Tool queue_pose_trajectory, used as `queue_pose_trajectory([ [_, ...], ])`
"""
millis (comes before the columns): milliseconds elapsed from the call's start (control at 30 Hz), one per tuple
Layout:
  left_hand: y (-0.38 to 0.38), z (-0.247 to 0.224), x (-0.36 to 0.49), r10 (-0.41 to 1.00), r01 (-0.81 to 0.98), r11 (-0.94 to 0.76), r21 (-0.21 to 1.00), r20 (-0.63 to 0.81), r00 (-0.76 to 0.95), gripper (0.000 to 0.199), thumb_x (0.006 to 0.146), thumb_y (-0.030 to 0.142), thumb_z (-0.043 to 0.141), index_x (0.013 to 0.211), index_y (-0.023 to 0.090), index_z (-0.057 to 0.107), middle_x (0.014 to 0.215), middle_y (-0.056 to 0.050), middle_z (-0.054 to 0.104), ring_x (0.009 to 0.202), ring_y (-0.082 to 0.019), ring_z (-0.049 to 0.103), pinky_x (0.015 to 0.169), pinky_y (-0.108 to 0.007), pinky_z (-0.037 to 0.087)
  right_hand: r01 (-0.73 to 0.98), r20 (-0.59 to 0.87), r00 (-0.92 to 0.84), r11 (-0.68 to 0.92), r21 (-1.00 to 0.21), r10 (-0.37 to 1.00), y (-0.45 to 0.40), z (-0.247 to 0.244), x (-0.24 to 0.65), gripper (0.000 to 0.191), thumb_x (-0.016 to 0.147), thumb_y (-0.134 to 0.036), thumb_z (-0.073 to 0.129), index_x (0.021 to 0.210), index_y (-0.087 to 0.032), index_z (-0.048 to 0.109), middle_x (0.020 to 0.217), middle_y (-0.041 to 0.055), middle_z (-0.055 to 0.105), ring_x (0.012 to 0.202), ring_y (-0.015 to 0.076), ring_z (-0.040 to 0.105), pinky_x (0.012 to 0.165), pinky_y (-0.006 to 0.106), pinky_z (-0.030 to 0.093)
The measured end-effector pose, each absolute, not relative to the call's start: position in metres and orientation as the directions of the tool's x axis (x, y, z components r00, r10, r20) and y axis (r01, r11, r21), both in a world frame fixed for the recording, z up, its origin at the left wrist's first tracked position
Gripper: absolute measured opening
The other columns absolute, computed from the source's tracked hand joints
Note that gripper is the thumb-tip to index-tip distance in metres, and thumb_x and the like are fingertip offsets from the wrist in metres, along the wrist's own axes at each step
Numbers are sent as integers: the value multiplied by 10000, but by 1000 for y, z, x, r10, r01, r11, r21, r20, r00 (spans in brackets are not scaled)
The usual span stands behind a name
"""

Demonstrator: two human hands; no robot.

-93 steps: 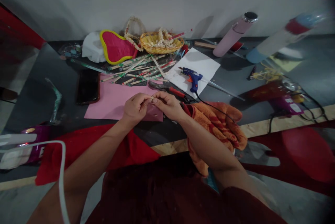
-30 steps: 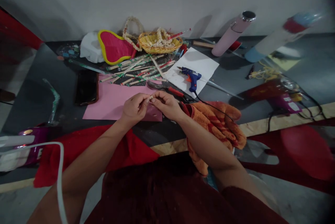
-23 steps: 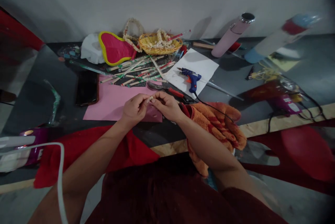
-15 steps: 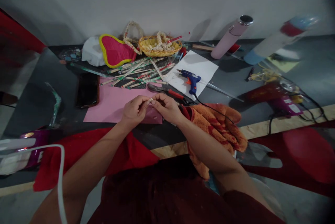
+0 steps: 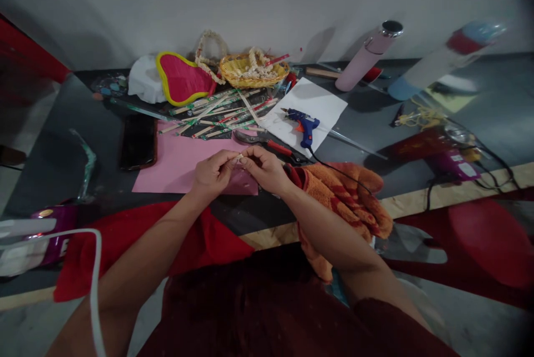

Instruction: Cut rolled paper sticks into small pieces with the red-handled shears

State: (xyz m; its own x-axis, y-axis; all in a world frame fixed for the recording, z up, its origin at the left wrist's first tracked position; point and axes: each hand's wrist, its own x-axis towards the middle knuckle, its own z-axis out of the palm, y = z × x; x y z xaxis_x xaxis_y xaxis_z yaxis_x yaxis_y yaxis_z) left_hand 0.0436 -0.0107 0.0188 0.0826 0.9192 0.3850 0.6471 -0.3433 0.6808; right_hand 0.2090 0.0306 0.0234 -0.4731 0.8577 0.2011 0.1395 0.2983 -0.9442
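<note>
Paper (image 5: 171,165), pink, lies under a small pale piece (image 5: 239,157) (too tiny for me to name) that the left hand (image 5: 212,172) and right hand (image 5: 267,170) pinch together, near the red-handled tool (image 5: 278,148).

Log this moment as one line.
left hand, right hand: pinching small pale piece | beneath: pink sheet | glue gun: on white paper

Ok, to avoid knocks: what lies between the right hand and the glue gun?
From the right hand: a red-handled tool, then white paper up to the glue gun, in the head view.
</note>
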Motion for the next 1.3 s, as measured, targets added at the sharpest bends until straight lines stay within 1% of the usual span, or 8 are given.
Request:
queue_pose_trajectory([
  [167, -13, 22, 46, 932, 658, -285, 697, 363, 18, 207, 900, 320, 496, 954, 201, 656, 876, -16, 713, 772, -130, 648, 685, -218, 473, 131, 265, -466, 362, -923, 844, 30, 21, 209, 156, 870, -320, 552, 853, -170, 588, 773, -2, 591, 697, 108, 518, 657, 241, 421],
  [367, -16, 26, 49, 944, 669, -228, 707, 330, -27, 214, 892, 348, 497, 911, 186, 635, 812, -23, 703, 700, -134, 635, 610, -226, 455, 118, 259, -459, 347, -930, 850, 28, 23, 208, 156, 863, -333, 569, 843, -180, 589, 753, -8, 584, 673, 107, 511, 628, 240, 421],
  [667, -16, 25, 48, 942, 650, -242, 720, 335, -20, 200, 883, 342, 512, 907, 178, 624, 794, -21, 692, 690, -130, 628, 601, -221, 449, 147, 285, -455, 387, -910, 844, 29, 21, 209, 174, 868, -353, 564, 850, -182, 590, 760, 0, 589, 686, 112, 514, 637, 248, 428],
  [933, -15, 27, 48, 935, 672, -261, 693, 354, -1, 193, 893, 331, 502, 904, 181, 622, 797, -15, 690, 687, -123, 620, 602, -221, 436, 144, 324, -453, 427, -893, 831, 28, 23, 209, 119, 874, -293, 555, 841, -181, 577, 763, -3, 580, 692, 108, 517, 647, 245, 424],
  [1067, -15, 30, 49, 933, 681, -283, 676, 358, 32, 199, 901, 311, 486, 931, 180, 632, 834, -24, 699, 711, -126, 622, 623, -225, 439, 167, 345, -452, 458, -873, 823, 29, 22, 209, 119, 883, -292, 548, 848, -183, 578, 767, -3, 580, 685, 106, 512, 636, 243, 415],
  [1300, -15, 31, 48, 932, 694, -291, 659, 359, 51, 200, 903, 307, 476, 883, 189, 636, 809, -22, 695, 727, -135, 619, 630, -231, 440, 196, 380, -453, 506, -840, 806, 29, 20, 210, 116, 892, -290, 538, 852, -189, 578, 774, 3, 587, 679, 110, 506, 635, 252, 414],
])
